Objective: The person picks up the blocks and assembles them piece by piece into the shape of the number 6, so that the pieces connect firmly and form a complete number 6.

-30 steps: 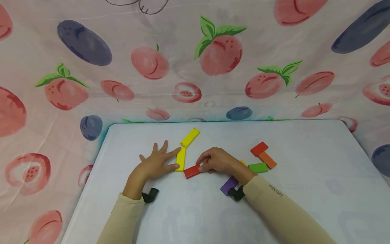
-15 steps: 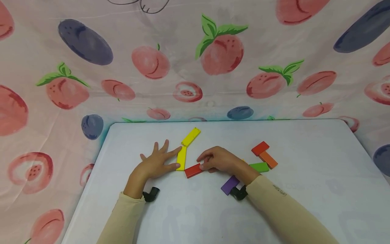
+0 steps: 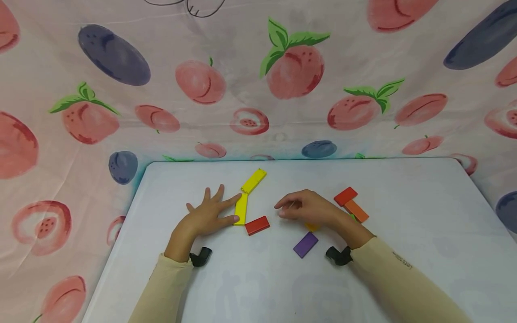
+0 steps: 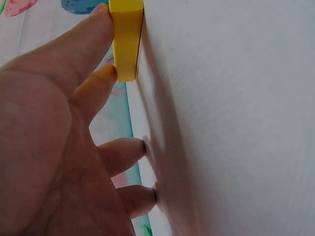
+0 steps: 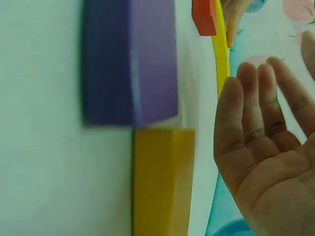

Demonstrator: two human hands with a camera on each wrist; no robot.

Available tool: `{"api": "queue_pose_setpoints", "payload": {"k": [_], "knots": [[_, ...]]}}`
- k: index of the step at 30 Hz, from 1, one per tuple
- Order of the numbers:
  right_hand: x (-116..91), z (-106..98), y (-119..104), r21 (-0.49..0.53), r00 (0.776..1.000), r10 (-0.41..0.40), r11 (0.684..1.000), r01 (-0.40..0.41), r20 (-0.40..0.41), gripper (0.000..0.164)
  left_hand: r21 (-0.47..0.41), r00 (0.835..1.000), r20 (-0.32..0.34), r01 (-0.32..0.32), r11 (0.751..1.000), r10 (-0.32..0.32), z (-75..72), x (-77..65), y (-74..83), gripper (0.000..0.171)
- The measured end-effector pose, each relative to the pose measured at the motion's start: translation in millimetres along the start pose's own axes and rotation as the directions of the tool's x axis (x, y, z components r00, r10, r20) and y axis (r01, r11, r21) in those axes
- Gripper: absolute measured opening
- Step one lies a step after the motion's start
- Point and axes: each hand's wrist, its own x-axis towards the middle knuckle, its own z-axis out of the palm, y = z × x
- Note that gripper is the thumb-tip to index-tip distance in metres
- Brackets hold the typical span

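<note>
Toward ten o'clock on the desk (image 3: 258, 291), the left hand (image 3: 208, 216) rests, grip apart, touching the nearer yellow block (image 3: 241, 210); the red block (image 3: 257, 225) lies toward its five o'clock, the right hand (image 3: 308, 207) loose and empty beyond; I'd press lightly, lest the yellow skew

The left hand (image 3: 208, 217), fingers spread, is touching the near yellow block (image 3: 241, 210), while the far yellow block (image 3: 254, 181) is slanting toward the desk's (image 3: 404, 278) far edge. The left red block (image 3: 257, 225) is lying at its near end. The right hand (image 3: 310, 208) is partly hiding an amber block (image 3: 311, 228); toward the desk's right edge, the right red block (image 3: 345, 196) is touching an orange block (image 3: 357, 211)
</note>
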Motion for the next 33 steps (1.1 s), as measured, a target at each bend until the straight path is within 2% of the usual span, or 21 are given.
{"api": "queue_pose_setpoints", "payload": {"k": [7,11,14,23,27,33], "knots": [[-20,-3,5,-0.139,0.989,-0.149,0.979,0.150,0.016,0.028,-0.011,1.000,0.000,-0.005,1.000,0.005,1.3,0.3,-1.2,0.071],[-29,-7,10,-0.217,0.975,-0.222,0.950,0.223,0.029,0.026,-0.007,1.000,-0.004,-0.004,1.000,0.003,2.0,0.1,-1.2,0.071],[-35,-10,13,-0.301,0.965,-0.258,0.917,0.260,0.047,0.027,-0.004,1.000,-0.006,-0.003,1.000,0.003,2.1,-0.2,-1.0,0.071],[-46,-11,20,-0.464,0.961,-0.254,0.842,0.276,0.111,0.027,0.006,1.000,-0.011,-0.003,1.000,0.003,2.2,0.4,-0.7,0.071],[-48,-8,24,-0.524,0.962,-0.249,0.807,0.271,0.115,0.026,0.003,1.000,-0.011,-0.004,1.000,0.004,2.6,0.6,-1.2,0.072],[-49,-6,28,-0.548,0.969,-0.229,0.800,0.244,0.097,0.025,0.001,1.000,-0.011,-0.003,1.000,0.003,2.4,-0.1,-1.1,0.072]]}}
